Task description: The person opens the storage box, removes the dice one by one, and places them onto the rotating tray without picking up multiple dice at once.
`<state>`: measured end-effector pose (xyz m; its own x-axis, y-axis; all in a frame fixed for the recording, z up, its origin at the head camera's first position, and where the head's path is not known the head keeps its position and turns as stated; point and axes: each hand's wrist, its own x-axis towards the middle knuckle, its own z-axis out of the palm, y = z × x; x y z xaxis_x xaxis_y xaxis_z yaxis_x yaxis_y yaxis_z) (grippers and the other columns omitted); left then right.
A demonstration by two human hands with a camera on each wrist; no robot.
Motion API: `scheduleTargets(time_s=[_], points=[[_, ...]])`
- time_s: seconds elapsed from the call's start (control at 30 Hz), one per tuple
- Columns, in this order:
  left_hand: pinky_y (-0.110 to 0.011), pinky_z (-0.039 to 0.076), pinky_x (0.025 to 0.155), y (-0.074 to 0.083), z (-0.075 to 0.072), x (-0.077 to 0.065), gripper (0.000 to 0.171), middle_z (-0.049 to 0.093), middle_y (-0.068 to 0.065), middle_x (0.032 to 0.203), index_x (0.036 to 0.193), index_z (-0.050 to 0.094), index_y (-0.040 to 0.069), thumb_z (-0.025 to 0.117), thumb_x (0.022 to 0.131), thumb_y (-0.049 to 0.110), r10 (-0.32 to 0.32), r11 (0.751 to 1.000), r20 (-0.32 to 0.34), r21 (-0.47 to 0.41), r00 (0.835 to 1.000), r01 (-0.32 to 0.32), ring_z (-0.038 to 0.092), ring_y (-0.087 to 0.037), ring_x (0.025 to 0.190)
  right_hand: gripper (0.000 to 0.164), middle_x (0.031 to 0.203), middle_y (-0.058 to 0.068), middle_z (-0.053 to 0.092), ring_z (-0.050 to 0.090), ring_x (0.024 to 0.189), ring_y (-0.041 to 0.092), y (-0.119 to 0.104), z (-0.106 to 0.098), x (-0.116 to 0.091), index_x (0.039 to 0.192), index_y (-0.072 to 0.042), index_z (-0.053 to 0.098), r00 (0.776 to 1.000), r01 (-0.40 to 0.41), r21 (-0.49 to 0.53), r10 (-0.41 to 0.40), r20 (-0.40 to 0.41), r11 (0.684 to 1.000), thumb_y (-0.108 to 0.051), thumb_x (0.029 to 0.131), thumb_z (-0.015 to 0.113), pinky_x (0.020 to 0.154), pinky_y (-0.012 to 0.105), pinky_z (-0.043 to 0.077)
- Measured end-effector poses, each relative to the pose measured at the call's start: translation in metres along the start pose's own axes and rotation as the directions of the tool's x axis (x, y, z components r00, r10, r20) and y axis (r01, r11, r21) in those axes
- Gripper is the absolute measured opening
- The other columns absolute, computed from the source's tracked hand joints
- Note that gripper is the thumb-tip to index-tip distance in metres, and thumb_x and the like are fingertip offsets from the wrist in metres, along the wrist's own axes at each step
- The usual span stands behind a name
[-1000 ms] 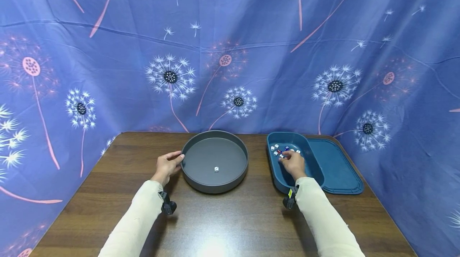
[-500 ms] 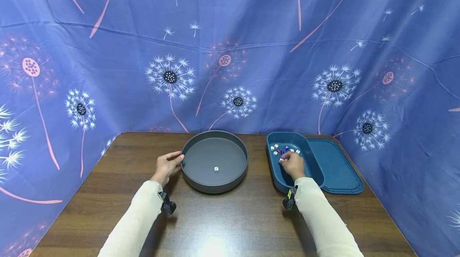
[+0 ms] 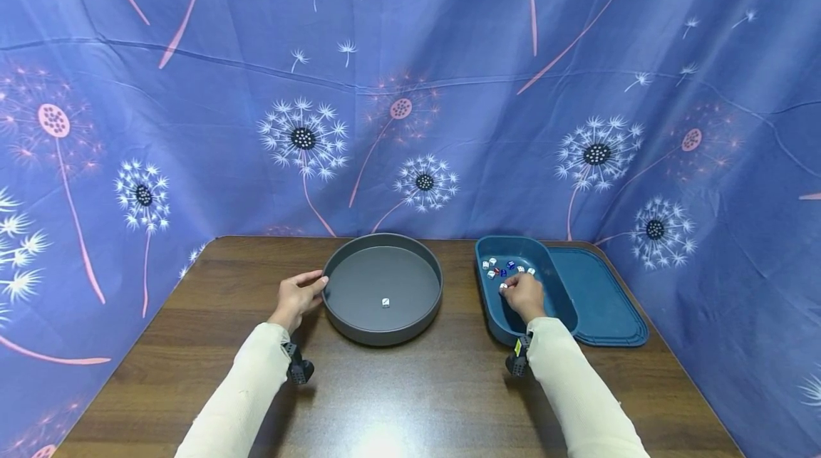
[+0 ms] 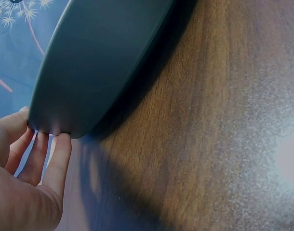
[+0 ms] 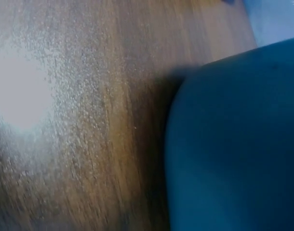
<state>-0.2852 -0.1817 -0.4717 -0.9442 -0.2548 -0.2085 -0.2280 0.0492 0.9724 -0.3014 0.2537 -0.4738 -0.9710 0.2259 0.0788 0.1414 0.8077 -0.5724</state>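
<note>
In the head view my left hand (image 3: 298,299) holds the left rim of a round dark grey pan (image 3: 382,337). The left wrist view has its thumb at the rim, with fingertips against the pan's outer wall (image 4: 103,57). A single white die (image 3: 385,303) lies on the pan's floor. My right hand (image 3: 526,296) reaches into a blue rectangular container (image 3: 563,294), pinching a white die (image 3: 503,288) between thumb and fingertips. Beyond it lie several white dice (image 3: 491,274), blue dice (image 3: 510,265) and a small red die (image 3: 497,271). The right wrist view catches only the container's outer side (image 5: 233,144), not the hand.
A flat blue lid (image 3: 599,298) lies at the container's right, partly behind its wall. Everything stands on a brown wooden table (image 3: 410,387) with a bright glare at the front. A blue dandelion-print cloth (image 3: 494,123) hangs along the back and sides.
My right hand has drawn slightly back toward me inside the container, its fingers closing on a white die and uncovering the blue and red dice. The left hand and pan stay put.
</note>
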Motion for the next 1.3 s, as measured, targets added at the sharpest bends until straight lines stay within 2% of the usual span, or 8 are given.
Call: scheduleTargets(time_s=[0.3,0.47,0.67,0.83,0.97,1.13,1.3], points=[[-0.038,0.056,0.088,-0.001,0.000,0.000,0.037,0.054,-0.023,0.126,0.126,0.059,-0.004,0.065,0.091,0.008,0.010,1.000,0.000,0.000,1.000,-0.010,0.062,-0.019,0.093,0.016,0.086,0.016,0.069,0.061,0.088,0.036,-0.004,-0.012,0.002,0.087,0.001,0.071,1.000,-0.006,0.010,0.006,-0.030,1.000,-0.014,0.083,0.070,0.078,0.051,0.050],[-0.037,0.057,0.086,0.000,-0.002,-0.002,0.038,0.054,-0.024,0.126,0.126,0.059,-0.005,0.064,0.092,0.008,0.008,1.000,0.000,0.016,1.000,-0.008,0.062,-0.019,0.094,0.016,0.081,0.012,0.069,0.061,0.080,0.030,-0.024,-0.016,0.005,0.089,0.000,0.071,0.995,0.080,0.048,-0.077,-0.065,0.996,-0.015,0.084,0.071,0.070,0.044,0.050],[-0.039,0.055,0.089,0.001,-0.002,-0.003,0.037,0.053,-0.024,0.128,0.127,0.058,-0.005,0.064,0.092,0.008,0.003,1.000,-0.001,0.017,1.000,-0.003,0.061,-0.023,0.098,0.015,0.080,0.009,0.070,0.062,0.074,0.024,-0.069,-0.015,0.000,0.091,-0.002,0.071,0.973,0.216,0.102,-0.206,-0.103,0.971,-0.016,0.086,0.071,0.063,0.036,0.051],[-0.041,0.055,0.090,0.000,0.001,-0.002,0.037,0.054,-0.023,0.125,0.126,0.059,-0.005,0.065,0.091,0.008,0.009,1.000,0.004,0.008,1.000,-0.010,0.061,-0.024,0.099,0.011,0.077,0.007,0.070,0.063,0.071,0.021,-0.107,-0.003,-0.009,0.087,-0.005,0.072,0.950,0.303,0.146,-0.287,-0.126,0.942,-0.015,0.084,0.074,0.063,0.034,0.052],[-0.043,0.054,0.091,0.000,0.001,-0.002,0.038,0.055,-0.023,0.123,0.126,0.058,-0.006,0.064,0.091,0.007,0.016,1.000,0.009,0.003,1.000,-0.016,0.061,-0.026,0.102,0.009,0.075,0.004,0.070,0.062,0.068,0.017,-0.131,0.013,-0.020,0.086,-0.006,0.073,0.939,0.341,0.189,-0.323,-0.122,0.921,-0.014,0.082,0.075,0.060,0.030,0.052],[-0.042,0.054,0.092,0.000,-0.001,-0.002,0.038,0.055,-0.023,0.125,0.128,0.057,-0.004,0.063,0.093,0.010,0.020,0.999,0.024,0.026,1.000,-0.021,0.061,-0.025,0.101,0.007,0.072,0.001,0.068,0.059,0.065,0.012,-0.148,0.036,-0.035,0.085,-0.008,0.073,0.936,0.352,0.219,-0.342,-0.086,0.910,-0.014,0.082,0.076,0.058,0.028,0.049],[-0.041,0.054,0.092,0.001,-0.002,-0.004,0.038,0.055,-0.022,0.126,0.128,0.058,-0.003,0.063,0.093,0.011,0.013,1.000,0.026,0.020,1.000,-0.014,0.063,-0.021,0.095,0.006,0.071,-0.002,0.067,0.058,0.065,0.010,-0.155,0.058,-0.048,0.083,-0.009,0.073,0.927,0.374,0.198,-0.371,-0.053,0.906,-0.014,0.081,0.076,0.060,0.029,0.049]])
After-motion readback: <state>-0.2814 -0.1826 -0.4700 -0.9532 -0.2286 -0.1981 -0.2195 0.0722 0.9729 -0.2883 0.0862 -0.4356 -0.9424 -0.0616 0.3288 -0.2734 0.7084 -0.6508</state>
